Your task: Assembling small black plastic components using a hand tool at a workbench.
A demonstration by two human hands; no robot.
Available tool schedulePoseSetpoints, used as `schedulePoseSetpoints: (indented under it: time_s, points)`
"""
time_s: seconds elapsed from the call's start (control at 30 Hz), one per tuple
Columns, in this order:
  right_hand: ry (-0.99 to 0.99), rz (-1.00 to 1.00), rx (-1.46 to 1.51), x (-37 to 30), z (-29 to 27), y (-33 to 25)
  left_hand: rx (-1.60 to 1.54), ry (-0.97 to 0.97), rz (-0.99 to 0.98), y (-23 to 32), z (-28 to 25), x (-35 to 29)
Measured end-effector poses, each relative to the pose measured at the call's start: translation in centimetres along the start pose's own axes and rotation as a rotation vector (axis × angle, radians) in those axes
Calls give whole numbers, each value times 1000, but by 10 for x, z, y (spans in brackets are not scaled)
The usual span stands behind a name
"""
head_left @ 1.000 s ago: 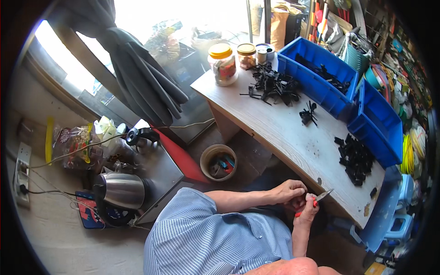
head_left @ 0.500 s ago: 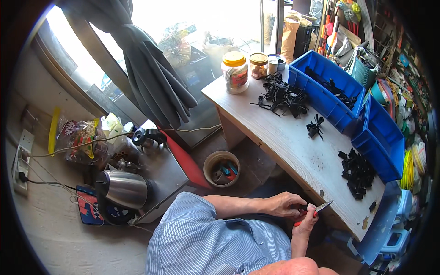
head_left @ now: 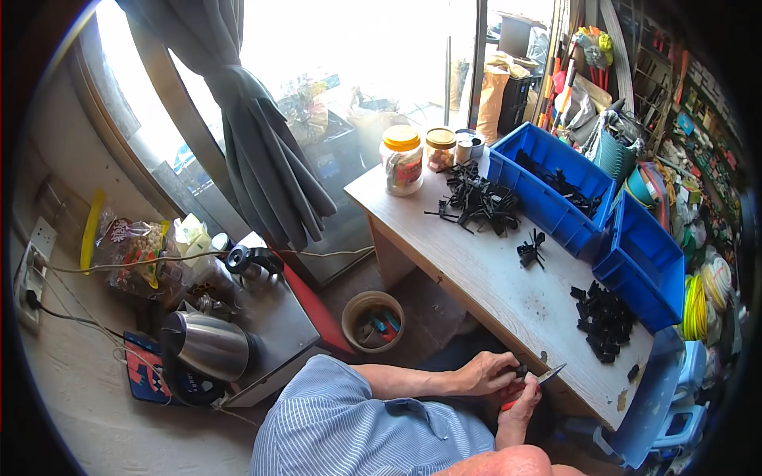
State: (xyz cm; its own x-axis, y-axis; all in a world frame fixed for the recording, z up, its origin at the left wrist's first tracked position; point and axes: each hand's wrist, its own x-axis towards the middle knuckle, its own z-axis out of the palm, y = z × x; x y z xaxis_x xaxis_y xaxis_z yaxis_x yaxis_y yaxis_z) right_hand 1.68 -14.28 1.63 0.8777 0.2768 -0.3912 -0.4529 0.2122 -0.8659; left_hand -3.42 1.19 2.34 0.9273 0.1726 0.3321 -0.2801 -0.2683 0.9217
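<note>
My right hand (head_left: 519, 406) is closed round red-handled pliers (head_left: 550, 374), their pointed metal jaws directed up and right beside the table edge. Just left of it, my left hand (head_left: 486, 373) is bent in a pinch, with a small black plastic piece (head_left: 521, 370) at its fingertips. Both hands are close together in front of the wooden table (head_left: 496, 297). On that table lie a tangled heap of black plastic parts (head_left: 480, 198), a smaller black cluster (head_left: 532, 249) and a pile of short black pieces (head_left: 605, 319).
Two blue bins (head_left: 552, 184) stand along the table's far right side, one holding black parts. Jars (head_left: 402, 163) sit at its far corner. A bucket (head_left: 373, 321) with scraps stands on the floor. At left, a metal kettle (head_left: 210, 346) rests on a low cabinet.
The view has shifted, so the table and bins sit lower and further left in it. A small black piece now shows at my left fingertips. The pliers stay in my right hand.
</note>
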Motion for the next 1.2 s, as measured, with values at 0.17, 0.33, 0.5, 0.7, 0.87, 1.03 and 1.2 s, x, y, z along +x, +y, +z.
schedulePoseSetpoints:
  time_s: [0.17,0.33,0.5,0.7,0.87,1.03,1.2]
  points:
    - [43,18,9,-5,19,-9,-257,221,-46,1,-3,30]
    - [-108,113,-46,-5,38,-20,-406,240,-226,5,-9,45]
    - [-91,100,-180,-9,38,-24,-458,219,-243,-9,6,51]
    - [-120,95,-276,-12,29,-16,-541,205,-261,-6,17,46]
    - [-128,77,-300,-16,34,-18,-531,188,-284,-6,17,42]
    - [-172,74,-335,-11,27,-10,-471,190,-261,-5,18,44]
    - [-110,79,-275,-11,32,-8,-462,197,-276,-5,22,42]
